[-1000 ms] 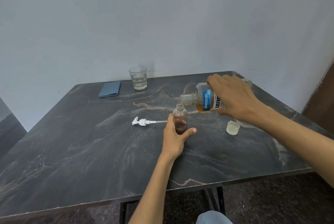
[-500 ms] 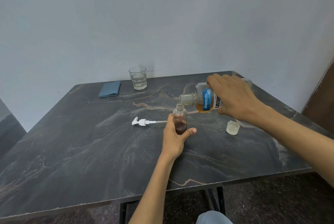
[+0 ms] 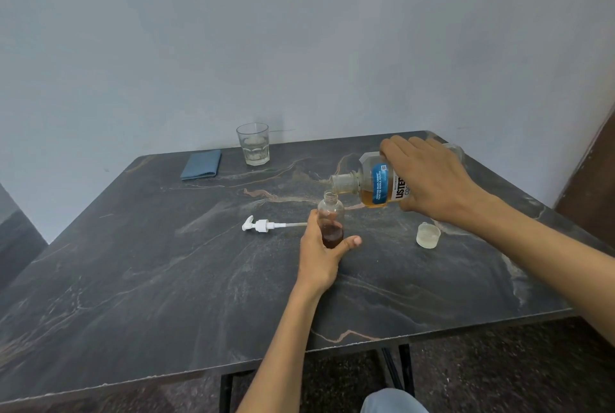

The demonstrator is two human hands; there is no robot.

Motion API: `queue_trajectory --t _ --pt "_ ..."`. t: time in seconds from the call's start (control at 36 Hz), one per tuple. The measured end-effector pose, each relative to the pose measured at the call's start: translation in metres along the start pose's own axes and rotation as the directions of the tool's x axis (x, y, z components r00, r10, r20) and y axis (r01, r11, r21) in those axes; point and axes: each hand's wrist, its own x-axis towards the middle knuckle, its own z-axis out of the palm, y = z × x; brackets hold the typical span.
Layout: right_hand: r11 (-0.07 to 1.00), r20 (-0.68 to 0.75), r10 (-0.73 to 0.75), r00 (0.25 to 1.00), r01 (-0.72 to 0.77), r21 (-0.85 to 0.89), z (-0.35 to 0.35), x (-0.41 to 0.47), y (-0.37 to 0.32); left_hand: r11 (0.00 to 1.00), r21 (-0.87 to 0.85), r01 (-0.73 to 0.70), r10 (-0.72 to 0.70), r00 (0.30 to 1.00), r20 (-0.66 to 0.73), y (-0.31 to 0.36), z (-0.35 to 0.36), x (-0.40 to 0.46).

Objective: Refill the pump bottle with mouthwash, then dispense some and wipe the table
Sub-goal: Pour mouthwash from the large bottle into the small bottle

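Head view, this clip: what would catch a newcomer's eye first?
The mouthwash bottle, tipped on its side in the right hand, its mouth over the small clear bottle at mid-table. The left hand grips that bottle, dark liquid at its bottom. The white pump lies just left of it.

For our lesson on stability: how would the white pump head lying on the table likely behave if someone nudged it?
The pump head lies on its side on the table, so its round collar would probably let it roll or pivot. It looks like thin plastic, likely light. Its slim dip tube may flex slightly.
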Motion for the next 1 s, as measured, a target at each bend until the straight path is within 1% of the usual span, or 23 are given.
queue_trajectory --t 0.19,0.47,0.58,1.0 --pt "1.000 0.007 0.000 1.000 0.000 -0.001 -0.0005 0.0006 -0.0001 1.000 -0.002 0.006 -0.006 1.000 -0.003 0.0001 0.0004 -0.0001" --pt "1.000 0.021 0.002 1.000 -0.002 0.007 -0.0035 -0.0002 -0.0013 1.000 -0.008 -0.019 0.019 1.000 -0.022 -0.0010 0.0009 -0.0002" --pt "1.000 0.019 0.007 1.000 -0.007 0.027 -0.0048 -0.0004 -0.0020 1.000 -0.007 -0.017 0.017 1.000 -0.018 -0.0002 0.0007 -0.0007" --pt "1.000 0.023 0.007 1.000 -0.007 0.020 -0.0043 -0.0002 -0.0023 1.000 -0.002 0.006 -0.006 1.000 -0.005 0.0042 0.0001 -0.0023"
